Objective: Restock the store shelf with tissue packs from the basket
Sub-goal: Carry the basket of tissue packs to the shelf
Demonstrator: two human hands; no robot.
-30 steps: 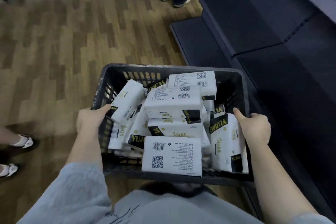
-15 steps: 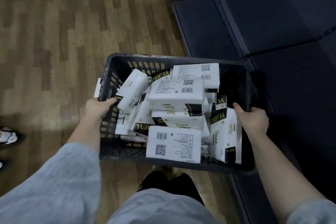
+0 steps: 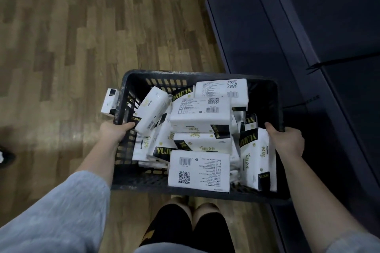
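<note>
Black basket (image 3: pixel 205 188) held above the wood floor (image 3: pixel 61 47), beside the dark shelf (image 3: pixel 267 37). Left hand (image 3: pixel 112 131) grips the left rim, fingers curled over it. Right hand (image 3: pixel 287 139) grips the right rim likewise. Tissue packs (image 3: pixel 200 113) lie heaped inside; one pack (image 3: pixel 109 101) appears to sit outside the left wall.

One head-worn view looks steeply down, close over the basket (image 3: pixel 275 96) and floor (image 3: pixel 61 47).
</note>
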